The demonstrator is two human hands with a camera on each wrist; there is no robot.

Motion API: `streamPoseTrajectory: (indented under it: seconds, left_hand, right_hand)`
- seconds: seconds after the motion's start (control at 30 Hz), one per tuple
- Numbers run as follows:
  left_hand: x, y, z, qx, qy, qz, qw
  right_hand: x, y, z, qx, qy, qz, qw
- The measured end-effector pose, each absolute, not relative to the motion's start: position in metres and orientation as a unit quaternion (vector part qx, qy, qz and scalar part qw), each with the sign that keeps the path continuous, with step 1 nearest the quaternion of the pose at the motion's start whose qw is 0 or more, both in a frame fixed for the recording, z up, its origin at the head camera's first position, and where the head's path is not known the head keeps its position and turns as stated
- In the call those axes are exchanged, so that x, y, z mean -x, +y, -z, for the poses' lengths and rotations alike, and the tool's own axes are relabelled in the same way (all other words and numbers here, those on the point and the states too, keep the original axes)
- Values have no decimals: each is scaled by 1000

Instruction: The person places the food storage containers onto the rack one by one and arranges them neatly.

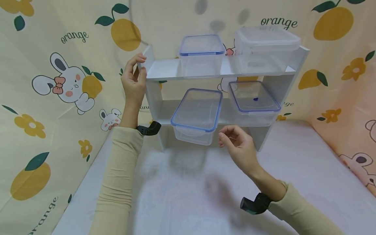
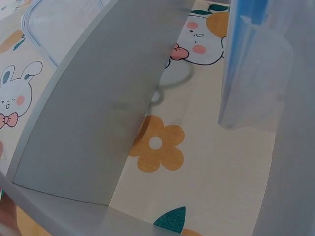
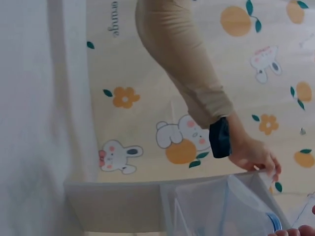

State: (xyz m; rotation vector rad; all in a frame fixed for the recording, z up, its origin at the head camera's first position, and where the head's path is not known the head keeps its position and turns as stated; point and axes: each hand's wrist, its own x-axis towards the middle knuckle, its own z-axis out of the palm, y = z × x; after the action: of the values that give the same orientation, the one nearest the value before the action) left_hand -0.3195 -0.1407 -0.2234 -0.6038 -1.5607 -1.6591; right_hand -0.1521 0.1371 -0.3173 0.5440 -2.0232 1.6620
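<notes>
A white two-tier shelf (image 1: 167, 69) stands on the table with clear lidded food containers on it. My left hand (image 1: 134, 80) grips the upper left side panel, thumb and fingers at its edge. On the lower tier, a clear container with a blue-rimmed lid (image 1: 197, 109) sits askew, jutting past the front edge. Just right of its front corner is my right hand (image 1: 239, 148), fingers loosely curled and holding nothing; whether a fingertip touches the container is unclear. In the right wrist view its fingertips (image 3: 295, 232) show at the lower right corner.
Another blue-rimmed container (image 1: 254, 101) sits at the lower tier's right. Above stand a blue-lidded container (image 1: 202, 55) and a larger white-lidded container (image 1: 265, 52). Patterned cloth (image 1: 73, 137) hangs behind and beside the shelf. The white tabletop (image 1: 182, 195) stretches in front.
</notes>
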Motion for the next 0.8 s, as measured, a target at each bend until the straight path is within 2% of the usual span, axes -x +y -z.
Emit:
streamPoseTrajectory:
  seconds: [0.3, 0.53, 0.8]
  left_hand:
    - [317, -139, 223, 238, -612, 652, 379]
    - [301, -135, 214, 221, -617, 662, 364]
    - [314, -139, 220, 232, -618, 649, 378]
  right_hand:
    - [145, 129, 325, -281, -742, -504, 340]
    - [145, 120, 329, -342, -722, -427, 424]
    - [146, 109, 336, -361, -714, -374, 469]
